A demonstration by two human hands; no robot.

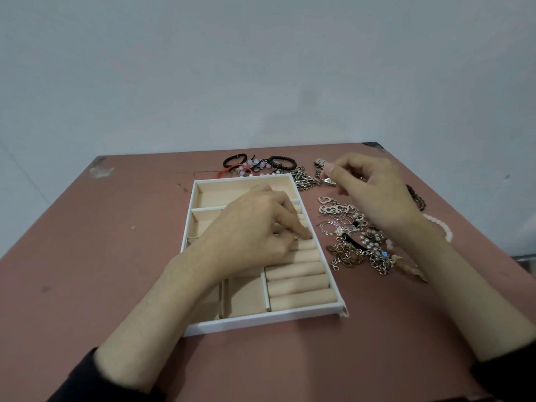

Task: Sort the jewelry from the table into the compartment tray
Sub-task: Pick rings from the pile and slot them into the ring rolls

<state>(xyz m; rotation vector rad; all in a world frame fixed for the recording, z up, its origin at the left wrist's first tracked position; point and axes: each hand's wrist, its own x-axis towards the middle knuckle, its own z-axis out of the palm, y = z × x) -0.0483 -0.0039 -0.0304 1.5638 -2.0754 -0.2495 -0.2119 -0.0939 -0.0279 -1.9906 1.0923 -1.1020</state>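
Seating small pieces looks to be your step: your left hand (255,236) curls fingertips-down onto the ring rolls (298,282) on the 3 o'clock side of the compartment tray (261,322), though whether it pinches anything is too small to tell. Your right hand (374,190), at the tray's 1 o'clock, pinches a small silver piece (329,180). The jewelry heap (353,245) lies just beside the tray at 3 o'clock. Next, I judge, carry that piece across to a fitting compartment.

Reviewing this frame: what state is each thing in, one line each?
compartment tray: flat on table, no lid
left hand: over tray, pinching small ring at ring rolls
right hand: pinching silver piece
chain pile: tangled, on table, right of tray
bracelets: heaped on table beyond tray
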